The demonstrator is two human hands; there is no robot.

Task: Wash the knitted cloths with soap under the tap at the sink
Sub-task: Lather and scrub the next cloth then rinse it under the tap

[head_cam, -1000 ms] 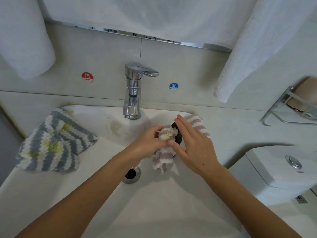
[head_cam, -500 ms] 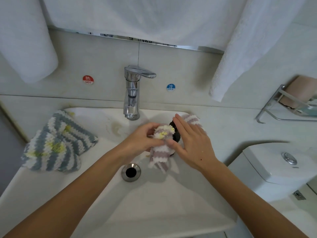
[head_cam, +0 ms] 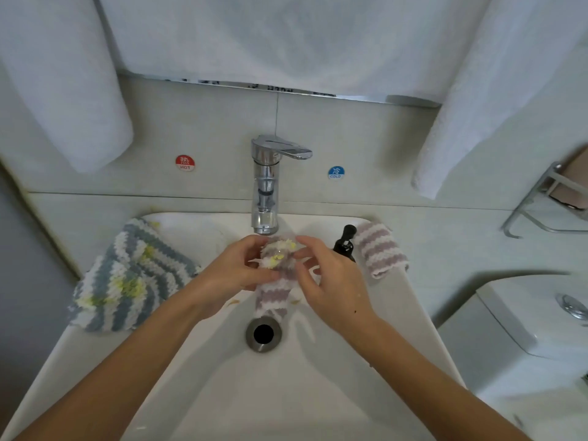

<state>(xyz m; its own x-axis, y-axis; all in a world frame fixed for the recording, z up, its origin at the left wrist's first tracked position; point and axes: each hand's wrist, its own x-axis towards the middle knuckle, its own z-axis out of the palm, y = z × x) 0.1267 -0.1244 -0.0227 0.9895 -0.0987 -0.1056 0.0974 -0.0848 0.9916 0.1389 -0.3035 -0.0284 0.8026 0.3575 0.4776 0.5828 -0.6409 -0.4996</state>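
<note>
Both hands over the sink (head_cam: 397,329), just below the tap (head_cam: 265,186). Left hand (head_cam: 232,275) grips a bunched pink-and-white striped cloth (head_cam: 276,275) from the left, fingers curled round it. Right hand (head_cam: 331,281) pinches the same cloth from the right with thumb and fingertips. The cloth's top, directly under the spout, carries yellowish flecks; its lower end hangs toward the drain (head_cam: 263,333). The middle of the cloth is hidden behind the fingers. Whether water is running from the tap: cannot tell, only a faint blur at the cloth's top.

A second pink striped cloth (head_cam: 380,249) lies draped over the sink's right back rim. Just beside it, a black pump bottle (head_cam: 345,243), its lower body hidden by the right hand. Blue-grey and white striped cloths (head_cam: 127,275) with yellow blotches lie in a heap on the left rim; how many, unclear.

Wall behind: red hot sticker (head_cam: 185,162), blue cold sticker (head_cam: 336,172). White towels (head_cam: 63,74) hang above, cut off by the top edge. Metal rack (head_cam: 541,198) and toilet tank (head_cam: 525,313) at right, both cropped.
</note>
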